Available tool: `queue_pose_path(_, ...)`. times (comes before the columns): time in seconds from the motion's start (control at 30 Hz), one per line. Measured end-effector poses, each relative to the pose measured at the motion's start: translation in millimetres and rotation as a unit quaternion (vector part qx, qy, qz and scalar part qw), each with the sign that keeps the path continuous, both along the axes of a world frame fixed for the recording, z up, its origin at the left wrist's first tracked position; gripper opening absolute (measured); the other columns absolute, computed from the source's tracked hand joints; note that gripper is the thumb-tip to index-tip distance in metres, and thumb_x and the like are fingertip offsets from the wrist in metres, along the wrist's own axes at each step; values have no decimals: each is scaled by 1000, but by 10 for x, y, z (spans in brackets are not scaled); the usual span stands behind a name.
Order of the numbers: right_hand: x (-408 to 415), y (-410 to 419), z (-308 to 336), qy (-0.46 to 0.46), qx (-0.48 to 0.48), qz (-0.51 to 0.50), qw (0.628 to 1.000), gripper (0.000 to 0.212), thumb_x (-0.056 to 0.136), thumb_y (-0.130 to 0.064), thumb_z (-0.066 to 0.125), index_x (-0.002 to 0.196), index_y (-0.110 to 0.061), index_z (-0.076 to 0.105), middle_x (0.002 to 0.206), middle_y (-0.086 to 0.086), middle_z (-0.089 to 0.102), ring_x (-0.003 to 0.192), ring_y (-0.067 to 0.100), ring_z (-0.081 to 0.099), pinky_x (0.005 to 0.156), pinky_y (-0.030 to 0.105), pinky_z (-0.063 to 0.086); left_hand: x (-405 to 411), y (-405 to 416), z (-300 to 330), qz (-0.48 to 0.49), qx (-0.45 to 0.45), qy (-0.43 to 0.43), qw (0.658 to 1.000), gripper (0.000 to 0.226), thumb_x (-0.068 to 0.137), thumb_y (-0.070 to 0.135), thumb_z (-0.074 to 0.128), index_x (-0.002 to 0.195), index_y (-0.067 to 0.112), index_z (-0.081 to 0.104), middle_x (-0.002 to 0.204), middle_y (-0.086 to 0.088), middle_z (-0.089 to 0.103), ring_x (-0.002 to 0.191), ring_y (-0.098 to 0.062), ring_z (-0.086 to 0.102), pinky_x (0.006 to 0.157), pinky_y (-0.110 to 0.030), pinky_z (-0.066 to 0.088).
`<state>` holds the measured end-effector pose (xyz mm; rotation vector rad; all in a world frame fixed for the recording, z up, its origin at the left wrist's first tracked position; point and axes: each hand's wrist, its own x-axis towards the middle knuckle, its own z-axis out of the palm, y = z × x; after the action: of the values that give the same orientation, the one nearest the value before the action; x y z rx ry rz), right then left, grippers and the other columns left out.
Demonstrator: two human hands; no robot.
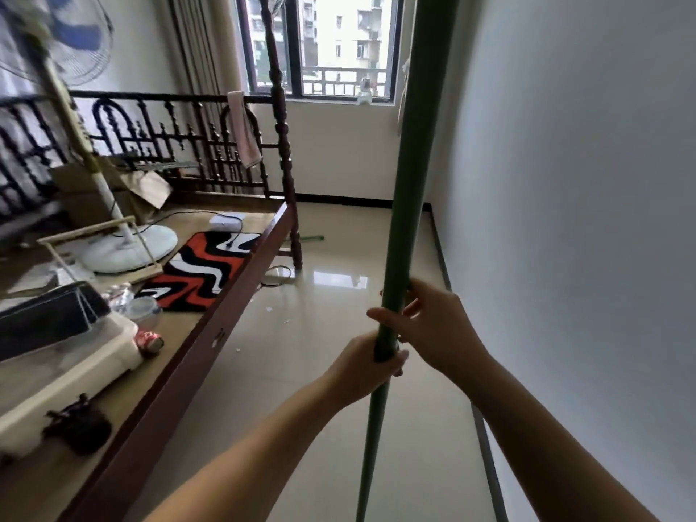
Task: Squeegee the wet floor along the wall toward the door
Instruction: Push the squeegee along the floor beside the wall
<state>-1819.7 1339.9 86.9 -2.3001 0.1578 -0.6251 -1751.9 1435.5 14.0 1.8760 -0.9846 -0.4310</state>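
Note:
A long green squeegee pole (410, 175) stands nearly upright in front of me, running from the top of the view down past the bottom edge; its blade is out of view. My left hand (361, 367) grips the pole at a dark joint. Just above it, my right hand (433, 325) wraps around the thicker upper section. The glossy beige tiled floor (339, 333) stretches ahead between a wooden bed frame and the white wall (565, 182) on the right, with a dark baseboard along the wall's foot.
A dark wooden bed frame (211, 325) with a tall post lines the left, loaded with a standing fan (128, 250), a patterned rug (207, 273), boxes and clutter. A window (320, 47) fills the far wall. A cable loop (278, 275) and small white scraps lie on the floor.

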Motion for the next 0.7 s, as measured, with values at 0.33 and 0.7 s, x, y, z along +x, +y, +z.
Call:
queue_pose_path(0.33,-254,572,-4,11,11,70,997,39,71,-39,69,104,-18,62,85,-8,59,75,9,60,71,17,50,-333,701,0,54,13,18,998,27,87,13,51,62,22,55,65,3,60,67,-8,62,77,-27,54)
queue_pose_path(0.7,-389,808,-96,-1,70,96,993,33,77,-29,67,109,-21,61,95,-3,64,77,4,61,71,15,53,-565,983,-12,104,-17,25,994,15,91,18,49,99,8,56,80,2,63,80,-9,62,71,-7,49)
